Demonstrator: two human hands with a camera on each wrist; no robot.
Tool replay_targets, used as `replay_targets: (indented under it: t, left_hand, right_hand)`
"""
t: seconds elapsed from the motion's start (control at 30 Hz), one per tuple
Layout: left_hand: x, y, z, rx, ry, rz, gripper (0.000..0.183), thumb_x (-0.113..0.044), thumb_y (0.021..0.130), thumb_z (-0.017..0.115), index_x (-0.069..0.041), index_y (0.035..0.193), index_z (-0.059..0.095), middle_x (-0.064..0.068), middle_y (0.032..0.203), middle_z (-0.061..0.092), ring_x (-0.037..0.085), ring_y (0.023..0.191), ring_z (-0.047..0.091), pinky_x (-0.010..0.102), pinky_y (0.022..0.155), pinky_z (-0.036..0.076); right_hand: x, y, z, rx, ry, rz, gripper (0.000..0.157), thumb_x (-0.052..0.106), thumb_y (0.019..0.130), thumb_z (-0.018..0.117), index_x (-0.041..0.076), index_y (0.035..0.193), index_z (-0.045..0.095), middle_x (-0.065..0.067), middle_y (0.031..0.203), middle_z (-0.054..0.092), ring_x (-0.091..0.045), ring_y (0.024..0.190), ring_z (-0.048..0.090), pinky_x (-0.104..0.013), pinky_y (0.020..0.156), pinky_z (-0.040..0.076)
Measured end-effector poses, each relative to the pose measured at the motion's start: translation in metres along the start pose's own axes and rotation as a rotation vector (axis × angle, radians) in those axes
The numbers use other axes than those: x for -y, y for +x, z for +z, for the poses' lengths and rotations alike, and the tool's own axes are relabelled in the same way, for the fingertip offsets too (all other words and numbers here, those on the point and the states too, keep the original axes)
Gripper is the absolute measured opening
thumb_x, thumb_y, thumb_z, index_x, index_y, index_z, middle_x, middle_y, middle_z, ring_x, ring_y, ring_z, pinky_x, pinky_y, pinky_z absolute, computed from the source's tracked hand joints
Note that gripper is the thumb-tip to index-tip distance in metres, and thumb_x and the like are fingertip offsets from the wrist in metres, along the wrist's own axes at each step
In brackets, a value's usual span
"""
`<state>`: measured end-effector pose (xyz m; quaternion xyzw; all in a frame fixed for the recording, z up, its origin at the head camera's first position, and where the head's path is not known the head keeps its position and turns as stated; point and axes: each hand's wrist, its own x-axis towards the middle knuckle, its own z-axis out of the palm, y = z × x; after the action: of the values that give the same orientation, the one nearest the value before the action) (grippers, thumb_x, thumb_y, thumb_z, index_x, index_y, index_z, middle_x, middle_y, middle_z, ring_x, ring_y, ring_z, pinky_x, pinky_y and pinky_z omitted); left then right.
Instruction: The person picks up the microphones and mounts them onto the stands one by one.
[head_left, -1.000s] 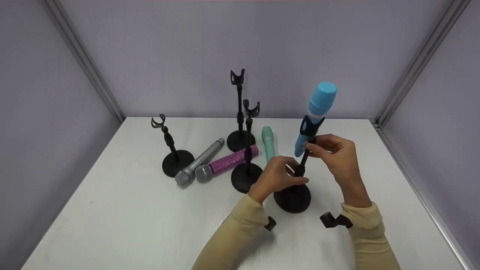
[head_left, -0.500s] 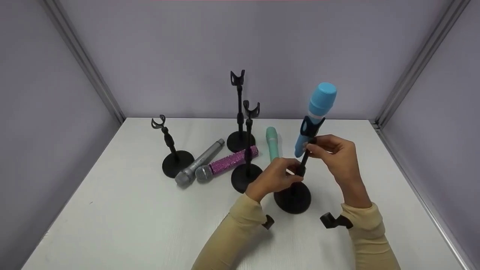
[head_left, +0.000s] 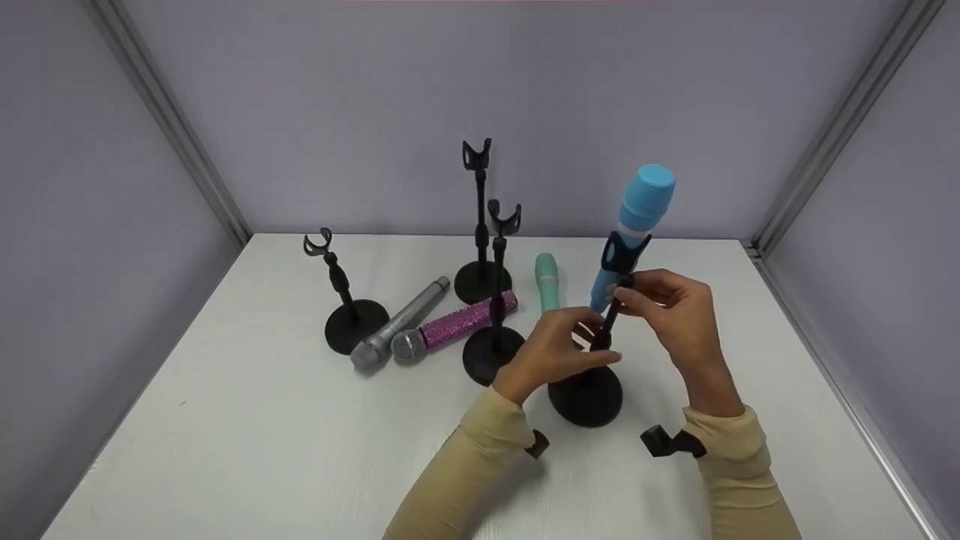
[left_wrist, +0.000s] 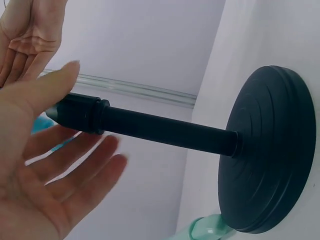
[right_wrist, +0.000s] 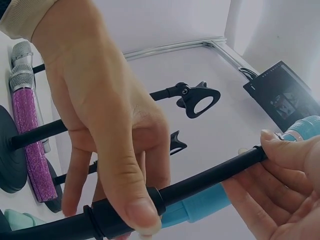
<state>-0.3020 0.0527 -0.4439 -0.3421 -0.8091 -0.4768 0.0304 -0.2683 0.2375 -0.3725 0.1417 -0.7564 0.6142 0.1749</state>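
A black microphone stand (head_left: 585,399) rises at a tilt on the right of the table, with a blue microphone (head_left: 648,196) seated in its clip. My right hand (head_left: 679,315) pinches the upper pole just under that clip. Lower down, my left hand (head_left: 553,349) has its thumb and fingers around the thick collar (left_wrist: 82,113) of the same stand. In the left wrist view the thumb stretches over the collar and the other fingers spread loosely behind it. Behind the left hand lies a mint-green microphone (head_left: 547,281), its lower end hidden.
Three more black stands, a left one (head_left: 356,326), a back one (head_left: 482,282) and a middle one (head_left: 493,355), have nothing in their clips. A silver microphone (head_left: 405,319) and a pink glitter microphone (head_left: 457,324) lie among them on the white table (head_left: 247,435).
The left thumb draws in against the collar, then stretches out again as the left fingers shift around it. My right hand keeps its pinch, and the stand stays about where it was.
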Motion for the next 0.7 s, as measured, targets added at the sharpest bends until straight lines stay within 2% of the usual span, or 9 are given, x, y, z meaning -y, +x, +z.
replay_targets:
  t: [0.1,0.2,0.47,0.7]
  left_hand:
    - [-0.0007,0.0002,0.0001,-0.064,0.013,0.032,0.030,-0.025,0.085,0.086,-0.008,0.106,0.074,0.004,0.095,0.077,0.006,0.085,0.071,0.022,0.079,0.061]
    - [-0.0013,-0.0002,-0.0011,-0.066,0.005,0.056,0.025,-0.021,0.086,0.086,-0.006,0.103,0.075,0.005,0.093,0.077,0.003,0.083,0.070,0.021,0.081,0.061]
    - [-0.0010,-0.0013,-0.0071,0.057,-0.010,0.064,0.022,-0.012,0.093,0.077,-0.006,0.115,0.075,0.006,0.106,0.077,0.005,0.098,0.071,0.021,0.088,0.059]
    - [-0.0009,-0.0018,-0.0082,0.133,0.004,0.091,0.025,-0.002,0.098,0.066,-0.003,0.122,0.071,0.009,0.114,0.076,0.011,0.108,0.073,0.029,0.099,0.057]
  right_hand:
    - [0.0002,0.0003,0.0000,-0.002,0.002,-0.002,0.020,0.001,0.091,0.076,-0.006,0.109,0.074,0.008,0.095,0.078,-0.010,0.089,0.077,-0.028,0.080,0.063]
    - [0.0003,0.0003,0.0000,-0.007,0.010,-0.001,0.020,0.001,0.090,0.077,-0.006,0.109,0.075,0.007,0.095,0.078,-0.010,0.087,0.077,-0.028,0.079,0.063]
    - [-0.0003,-0.0003,0.0005,-0.001,0.025,-0.003,0.020,0.000,0.090,0.076,-0.008,0.108,0.074,0.006,0.094,0.079,-0.011,0.089,0.077,-0.029,0.080,0.063]
    - [-0.0015,-0.0006,0.0003,0.006,0.036,-0.026,0.019,-0.003,0.090,0.075,-0.007,0.108,0.074,0.003,0.094,0.079,-0.012,0.089,0.078,-0.029,0.080,0.063]
